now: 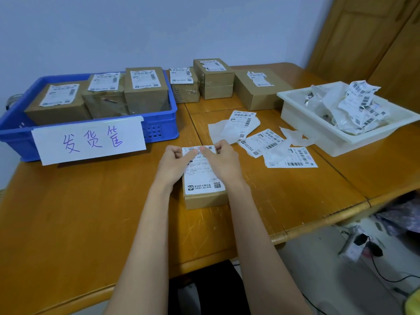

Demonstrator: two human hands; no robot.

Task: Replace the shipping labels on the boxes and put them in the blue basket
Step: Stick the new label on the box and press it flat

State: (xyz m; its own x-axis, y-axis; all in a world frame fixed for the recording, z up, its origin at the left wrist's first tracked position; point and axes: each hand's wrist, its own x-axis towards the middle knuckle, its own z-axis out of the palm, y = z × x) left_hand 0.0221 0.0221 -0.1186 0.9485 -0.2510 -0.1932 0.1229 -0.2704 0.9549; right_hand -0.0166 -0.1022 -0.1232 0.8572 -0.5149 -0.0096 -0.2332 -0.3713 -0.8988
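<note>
Lying between both hands (200, 159), the box (205, 198) bears a label (203, 176).

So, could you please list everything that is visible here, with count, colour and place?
blue basket: one, blue, table's left, white handwritten sign on its front.
boxes in basket: three, brown cardboard, labelled on top.
boxes behind: three, brown, rear centre of the table, labels torn.
box in work: one, brown, front centre, white shipping label on top.
loose labels: several, white, between that box and the tray.
white tray: one, right side, holding crumpled label waste.
table: one, orange-brown wood.
left hand: grips the label's far edge.
right hand: grips the same edge.
</note>
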